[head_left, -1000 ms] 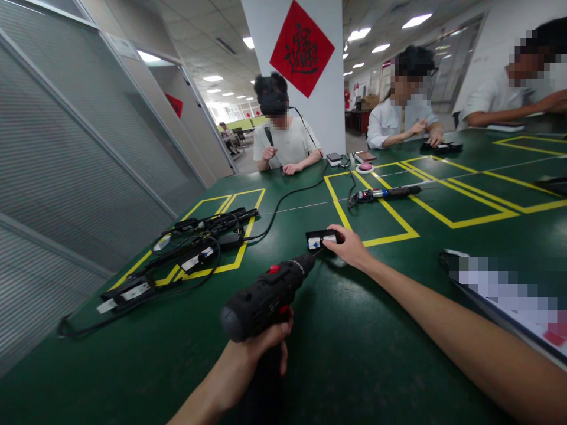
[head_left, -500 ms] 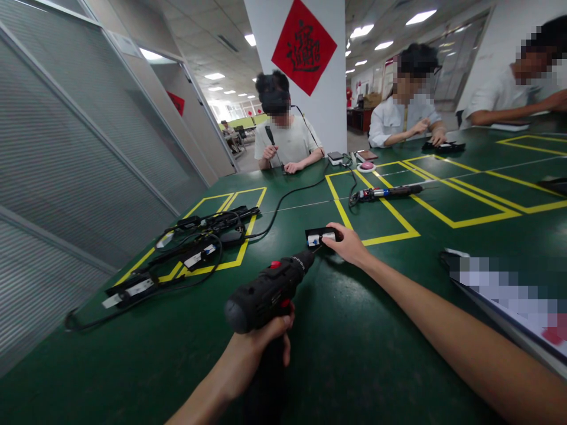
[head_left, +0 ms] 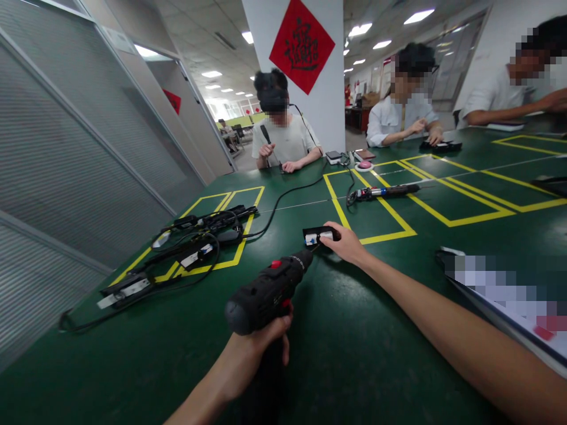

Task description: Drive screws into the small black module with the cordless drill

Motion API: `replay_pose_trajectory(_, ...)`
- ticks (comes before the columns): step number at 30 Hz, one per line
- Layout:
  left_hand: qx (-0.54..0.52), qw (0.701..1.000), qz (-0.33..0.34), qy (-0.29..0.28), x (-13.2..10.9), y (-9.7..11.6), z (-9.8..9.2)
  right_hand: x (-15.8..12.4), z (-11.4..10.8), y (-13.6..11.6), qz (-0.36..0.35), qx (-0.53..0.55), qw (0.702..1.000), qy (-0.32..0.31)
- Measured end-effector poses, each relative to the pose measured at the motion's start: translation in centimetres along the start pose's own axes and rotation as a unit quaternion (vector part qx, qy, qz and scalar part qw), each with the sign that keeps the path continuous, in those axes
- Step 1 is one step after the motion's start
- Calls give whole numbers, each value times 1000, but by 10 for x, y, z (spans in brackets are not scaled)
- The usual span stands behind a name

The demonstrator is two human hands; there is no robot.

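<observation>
My left hand (head_left: 266, 339) is wrapped round the grip of a black cordless drill (head_left: 266, 289) with red buttons. The drill points forward and right, and its thin bit reaches up to a small black housing with a white block and a blue spot in it (head_left: 312, 238). Whether the bit touches the housing or a screw, I cannot make out. My right hand (head_left: 343, 243) pinches that black housing at its right end, just above the green table (head_left: 376, 330). Its far side is hidden behind my fingers.
Black cabled strips with white labels (head_left: 195, 257) lie at the left inside yellow tape outlines. A pen-like electric screwdriver (head_left: 385, 192) lies ahead, with a pink-and-white roll (head_left: 364, 166) behind it. A blurred-out tablet-like object (head_left: 500, 301) is at the right. Three co-workers sit across the table.
The whole view has shifted very slightly. My hands, the drill and the housing hold nearly the same pose. The screwdriver handle held by the co-worker opposite has tilted a little to the left.
</observation>
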State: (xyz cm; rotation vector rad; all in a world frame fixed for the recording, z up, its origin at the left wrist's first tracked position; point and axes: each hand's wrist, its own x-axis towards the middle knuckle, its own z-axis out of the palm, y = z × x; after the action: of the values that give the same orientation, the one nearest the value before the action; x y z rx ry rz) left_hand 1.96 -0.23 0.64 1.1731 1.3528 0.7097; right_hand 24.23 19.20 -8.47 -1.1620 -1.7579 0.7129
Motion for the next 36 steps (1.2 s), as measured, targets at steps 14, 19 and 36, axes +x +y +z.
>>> replay_pose_trajectory(14, 10, 1000, 7, -16, 1, 0, -3, -1, -1, -4, 0, -2, 1000, 0)
replay_pose_trajectory(19, 8, 1000, 0, -25, 0, 3, -3, 0, 1, -2, 2, 3, 1000, 6)
replay_pose_trajectory(36, 13, 999, 6, -33, -1, 4, -3, 1, -3, -9, 3, -22, 1000, -5)
